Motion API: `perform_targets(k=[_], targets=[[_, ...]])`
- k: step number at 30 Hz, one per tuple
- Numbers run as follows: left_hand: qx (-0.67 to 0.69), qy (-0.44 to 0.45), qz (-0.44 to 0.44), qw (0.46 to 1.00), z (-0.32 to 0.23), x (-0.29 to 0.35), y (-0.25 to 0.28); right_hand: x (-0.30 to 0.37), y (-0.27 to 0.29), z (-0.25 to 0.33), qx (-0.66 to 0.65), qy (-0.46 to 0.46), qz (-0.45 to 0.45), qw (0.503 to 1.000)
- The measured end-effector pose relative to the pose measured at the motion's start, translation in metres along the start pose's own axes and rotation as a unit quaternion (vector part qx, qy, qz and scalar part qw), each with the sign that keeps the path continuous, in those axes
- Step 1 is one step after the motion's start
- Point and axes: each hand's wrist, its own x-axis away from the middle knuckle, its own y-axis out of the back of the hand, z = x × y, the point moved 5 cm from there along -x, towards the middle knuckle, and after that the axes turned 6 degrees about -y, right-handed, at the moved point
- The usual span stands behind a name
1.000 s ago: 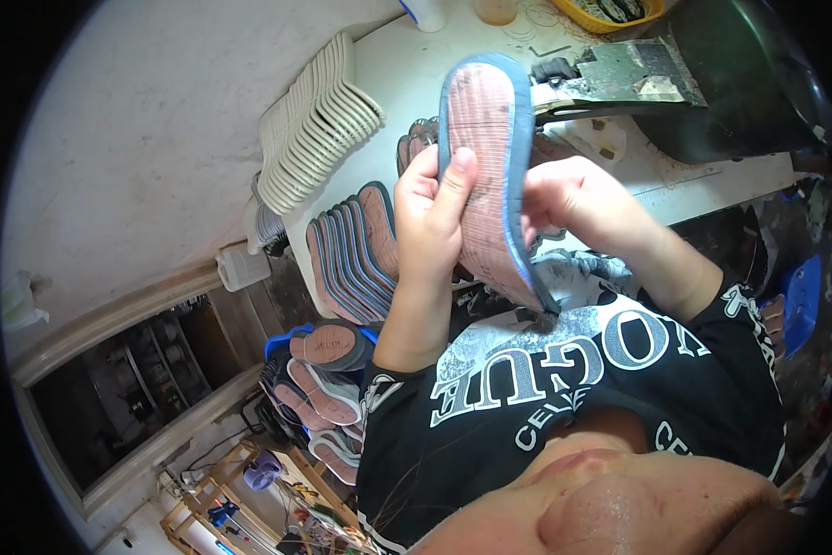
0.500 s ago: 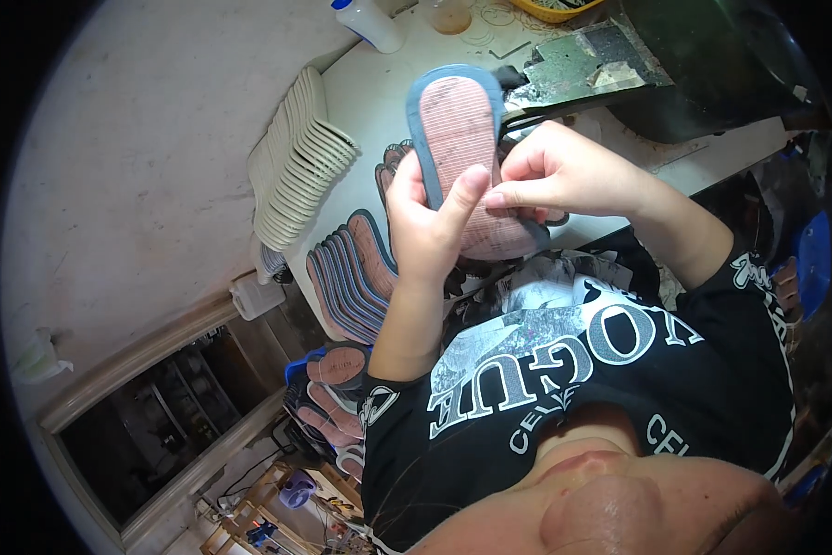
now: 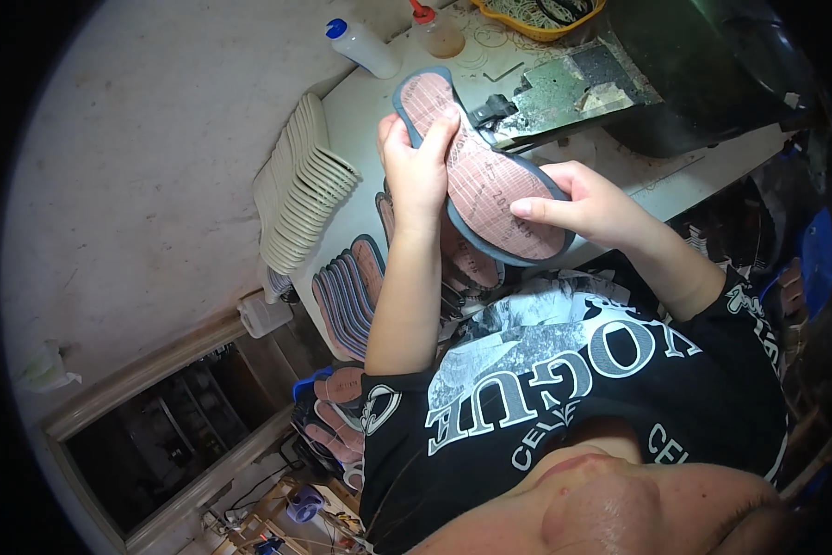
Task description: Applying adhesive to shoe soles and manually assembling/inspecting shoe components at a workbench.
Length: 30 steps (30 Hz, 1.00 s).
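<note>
A shoe insole (image 3: 504, 190) with a pink lined face and a dark blue-grey rim is stretched between my hands, tilted above the white worktable (image 3: 342, 213). My left hand (image 3: 416, 162) is closed around its narrow middle, thumb on the pink face. The wide end sits in my right hand (image 3: 587, 202), with the thumb pressed on top and the fingers mostly hidden beneath. Just beyond the insole's edge is a small black metal part (image 3: 493, 111) at the corner of a worn green metal plate (image 3: 564, 97). More insoles (image 3: 471, 257) lie partly hidden under my left forearm.
Left of my arm stands a row of similar insoles (image 3: 342, 296), with nested cream sole-shaped pieces (image 3: 307, 190) against the wall. At the back are a white bottle (image 3: 365, 48), a red-tipped bottle (image 3: 437, 35) and a yellow basket (image 3: 532, 28). A dark machine body (image 3: 694, 83) stands right.
The insole has turned and straightened, its wide end swinging up into fuller view. My right hand has moved from its middle to that wide end; my left grip has shifted along it.
</note>
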Motion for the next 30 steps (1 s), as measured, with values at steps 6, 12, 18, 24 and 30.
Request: perform_targets(k=[6,12,18,24,30], targets=[[-0.081,-0.013,0.012,0.997,0.007,-0.012,-0.006,0.013,0.01,-0.016,0.006,-0.094,0.006,0.996],[-0.015,0.071,0.049,0.996,0.002,-0.02,-0.009,0.013,-0.01,-0.017,-0.12,-0.064,-0.035,0.99],[-0.191,-0.03,0.11,0.975,-0.003,-0.048,0.002,-0.001,-0.02,-0.014,-0.145,-0.048,-0.062,0.986],[-0.273,-0.14,0.557,0.772,-0.047,-0.042,-0.023,-0.017,-0.023,-0.001,-0.143,-0.017,-0.066,0.987],[-0.32,-0.085,0.553,0.764,-0.046,-0.053,-0.016,-0.012,-0.03,0.007,-0.181,-0.02,-0.085,0.98]])
